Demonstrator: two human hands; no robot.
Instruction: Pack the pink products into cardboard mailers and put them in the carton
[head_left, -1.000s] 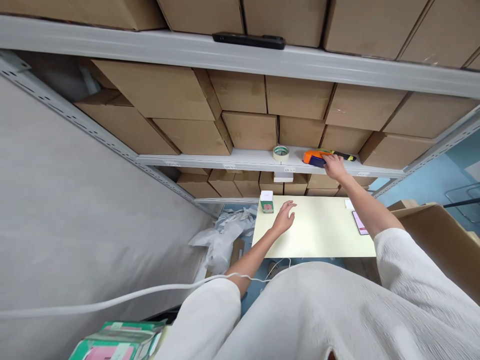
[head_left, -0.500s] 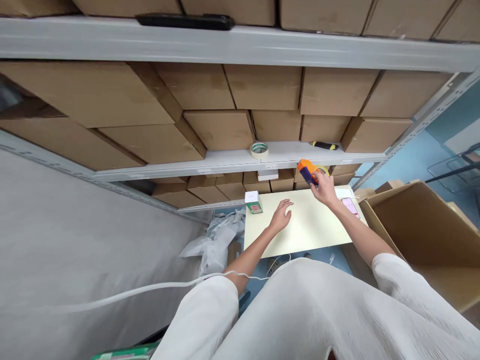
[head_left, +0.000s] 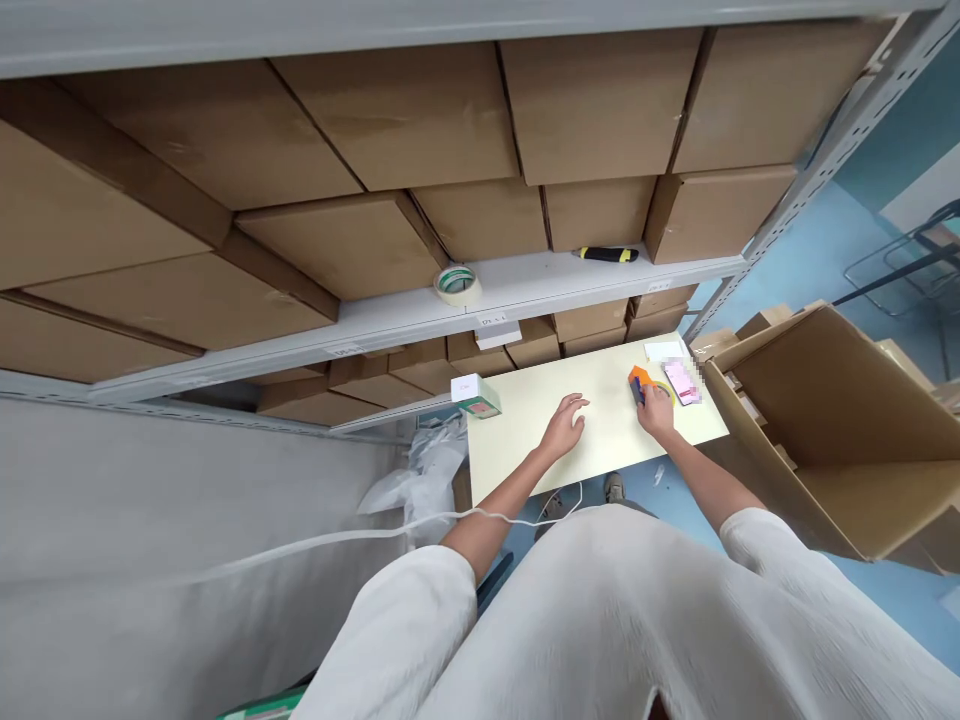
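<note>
Head view: flanked by open cardboard carton [head_left: 862, 410] past right edge of surface [head_left: 517, 440], square-edged box [head_left: 475, 396] at far left corner; clamping orange dispenser [head_left: 637, 380] in right grip [head_left: 658, 411], with left grip [head_left: 563, 428] parted.

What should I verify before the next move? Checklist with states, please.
1. Right hand gripping the tape dispenser: ok, fingers around it.
2. Left hand free: ok, holds nothing, over the table.
3. Space between hands uncluttered: ok, green box sits at the table's far left corner.
4. Phone apart from the dispenser: cannot tell, they are side by side.
5. Cable off the left forearm: cannot tell, it crosses it in view.
6. Cutter off the table: ok, on the shelf.
</note>
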